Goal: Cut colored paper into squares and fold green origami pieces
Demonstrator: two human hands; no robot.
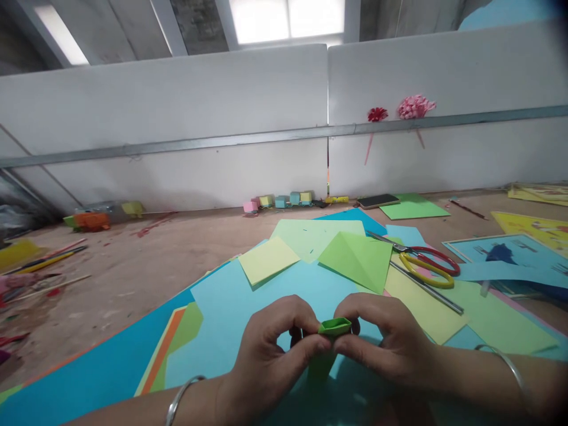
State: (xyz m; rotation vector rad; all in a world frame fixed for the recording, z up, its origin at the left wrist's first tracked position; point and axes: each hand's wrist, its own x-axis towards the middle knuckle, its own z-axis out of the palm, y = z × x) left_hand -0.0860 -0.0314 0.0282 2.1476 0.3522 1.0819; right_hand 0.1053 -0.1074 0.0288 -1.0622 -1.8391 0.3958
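Note:
A small piece of folded green paper (336, 326) is pinched between my two hands, low in the middle of the head view. Its top edge stands apart as a narrow opening. My left hand (279, 343) grips its left side between thumb and forefinger. On the opposite side, my right hand (386, 334) holds it the same way. The lower part of the paper hangs in shadow beneath my thumbs. Under both hands lie light blue paper sheets (231, 296). Just beyond them rest a creased green square (357, 260) and a pale yellow square (268, 261).
Red-and-yellow-handled scissors (426, 266) and a metal rod (432, 290) lie on papers at right. A phone (378, 202) and small paper cubes (281, 202) sit along the white partition (177, 106). Pencils (53, 259) lie at left. Two paper flowers (416, 107) hang on the rail.

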